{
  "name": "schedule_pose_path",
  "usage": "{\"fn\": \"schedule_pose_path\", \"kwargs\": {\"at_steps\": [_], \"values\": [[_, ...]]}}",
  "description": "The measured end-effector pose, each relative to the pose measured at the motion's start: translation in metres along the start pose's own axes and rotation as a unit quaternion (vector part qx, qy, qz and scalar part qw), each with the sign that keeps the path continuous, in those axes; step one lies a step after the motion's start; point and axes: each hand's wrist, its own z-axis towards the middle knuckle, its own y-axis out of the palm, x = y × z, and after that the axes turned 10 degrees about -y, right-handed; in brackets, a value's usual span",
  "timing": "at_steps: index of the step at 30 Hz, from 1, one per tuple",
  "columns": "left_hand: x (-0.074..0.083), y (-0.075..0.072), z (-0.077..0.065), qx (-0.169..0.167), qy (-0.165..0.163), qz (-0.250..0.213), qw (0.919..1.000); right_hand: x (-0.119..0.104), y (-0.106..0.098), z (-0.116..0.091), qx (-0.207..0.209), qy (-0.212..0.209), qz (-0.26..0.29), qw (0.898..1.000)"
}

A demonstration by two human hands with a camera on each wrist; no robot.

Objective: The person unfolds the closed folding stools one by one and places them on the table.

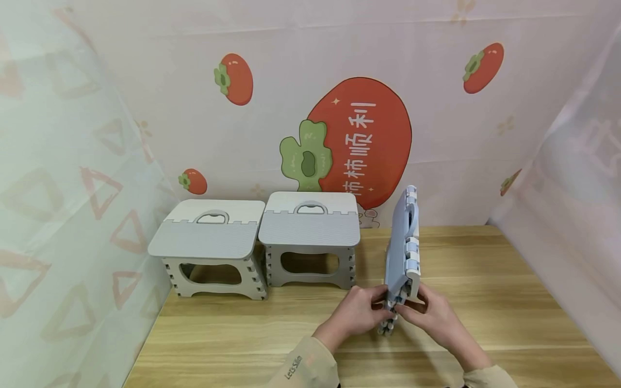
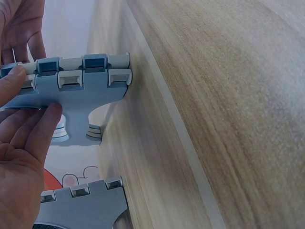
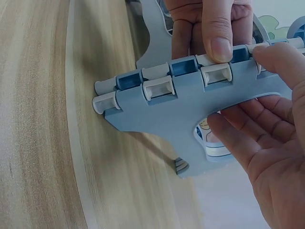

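Observation:
A blue-and-white folding step stool [image 1: 399, 253] stands on edge on the wooden table, its seat panels and legs folded nearly flat. On its left side my left hand [image 1: 361, 310] grips the near lower part, thumb on the hinged leg edge and fingers against the panel. From the other side my right hand [image 1: 434, 318] grips the same part, its thumb close to the left thumb. In the left wrist view the stool's hinge knuckles [image 2: 70, 71] show beside the left thumb. The right wrist view shows the blue leg panel [image 3: 157, 117] with right fingers at its cut-out.
Two unfolded step stools stand side by side to the left: a grey-and-white one [image 1: 206, 240] at far left and another [image 1: 310, 229] nearer the middle. Behind them hangs a persimmon-print cloth [image 1: 271, 32]. The wooden table [image 1: 490, 302] extends to the right of the hands.

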Motion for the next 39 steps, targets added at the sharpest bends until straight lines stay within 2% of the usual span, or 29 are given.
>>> {"fn": "schedule_pose_path", "kwargs": {"at_steps": [18, 31, 39], "values": [[-0.001, -0.004, -0.002, -0.008, 0.001, -0.007, 0.9999, 0.000, -0.001, 0.001, 0.009, -0.020, -0.017, 1.000], [-0.004, -0.005, -0.004, -0.017, -0.025, -0.030, 0.9991, -0.001, -0.005, -0.003, 0.008, -0.035, 0.002, 0.999], [-0.005, -0.005, -0.003, -0.022, -0.029, -0.045, 0.9983, -0.001, -0.010, -0.007, 0.005, -0.008, -0.010, 1.000]]}}
